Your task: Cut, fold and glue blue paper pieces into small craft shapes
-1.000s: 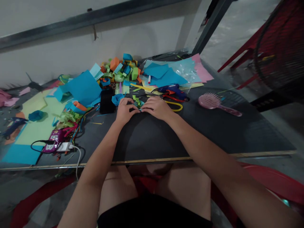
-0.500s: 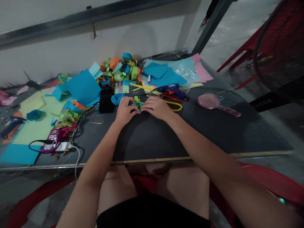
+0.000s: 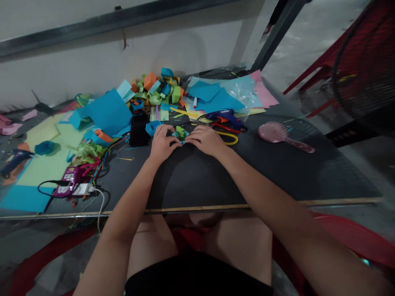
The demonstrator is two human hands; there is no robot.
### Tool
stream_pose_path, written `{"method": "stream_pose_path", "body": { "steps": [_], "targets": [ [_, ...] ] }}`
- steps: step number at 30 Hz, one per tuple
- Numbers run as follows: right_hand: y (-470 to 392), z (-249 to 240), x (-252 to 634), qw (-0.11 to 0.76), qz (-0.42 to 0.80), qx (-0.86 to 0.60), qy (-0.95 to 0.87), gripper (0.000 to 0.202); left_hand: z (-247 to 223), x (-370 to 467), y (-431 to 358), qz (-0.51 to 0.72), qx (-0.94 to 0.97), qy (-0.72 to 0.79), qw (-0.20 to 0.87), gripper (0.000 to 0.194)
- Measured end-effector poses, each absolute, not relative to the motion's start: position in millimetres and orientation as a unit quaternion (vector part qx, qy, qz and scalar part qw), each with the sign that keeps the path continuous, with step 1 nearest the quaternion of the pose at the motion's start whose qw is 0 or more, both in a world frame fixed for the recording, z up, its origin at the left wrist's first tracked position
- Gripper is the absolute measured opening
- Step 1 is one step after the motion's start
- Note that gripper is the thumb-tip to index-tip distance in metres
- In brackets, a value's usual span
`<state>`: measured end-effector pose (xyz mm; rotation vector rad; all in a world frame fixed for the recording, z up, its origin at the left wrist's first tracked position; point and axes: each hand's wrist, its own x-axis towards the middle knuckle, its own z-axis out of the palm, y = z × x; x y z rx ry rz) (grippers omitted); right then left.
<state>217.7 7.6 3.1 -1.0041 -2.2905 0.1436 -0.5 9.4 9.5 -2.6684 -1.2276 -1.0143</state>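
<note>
Between my hands, on the dark table, is a small blue and green folded paper piece (image 3: 180,132). My left hand (image 3: 164,143) pinches its left side with thumb and fingers. From the other side, my right hand (image 3: 204,139) has its fingers closed on the near right edge. My fingers hide part of the piece, so its full shape cannot be made out. A crumpled blue paper piece (image 3: 152,128) lies just beyond my left hand, beside a black phone (image 3: 139,130). Next to my right hand is a yellow scissor handle (image 3: 230,139).
A heap of colored paper pieces (image 3: 157,90) sits against the wall. Blue paper sheets (image 3: 108,111) lie left. A blue glue gun (image 3: 226,118) and a pink hairbrush (image 3: 277,133) are to the right. A purple power strip (image 3: 68,181) with cables is near the left edge.
My fingers have drawn slightly apart, my right hand shifting a little right, and more of the folded paper shows between them. Both hands keep hold of it.
</note>
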Motion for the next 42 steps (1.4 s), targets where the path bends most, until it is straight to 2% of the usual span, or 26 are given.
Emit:
{"method": "stream_pose_path", "body": {
  "steps": [9, 16, 23, 31, 39, 42],
  "targets": [
    [5, 5, 215, 0.315, 0.052, -0.409, -0.855, 0.025, 14, 1, 6, -0.309, -0.87, -0.383, 0.021, 0.016],
    [5, 5, 217, 0.339, 0.079, -0.359, -0.866, 0.021, 8, 1, 11, -0.318, -0.864, -0.389, 0.012, 0.008],
    [-8, 8, 203, 0.349, 0.019, -0.423, -0.836, 0.021, 14, 5, 2, -0.329, -0.858, -0.384, 0.091, 0.015],
    [-16, 12, 191, 0.313, -0.036, -0.471, -0.824, 0.019, 17, 8, -2, -0.306, -0.872, -0.37, 0.096, 0.01],
    [-14, 7, 192, 0.349, 0.005, -0.485, -0.802, 0.019, 17, 11, -2, -0.3, -0.88, -0.367, 0.044, 0.013],
    [-10, 8, 197, 0.367, 0.055, -0.437, -0.819, 0.021, 16, 10, 0, -0.317, -0.865, -0.388, 0.032, 0.011]
  ]
}}
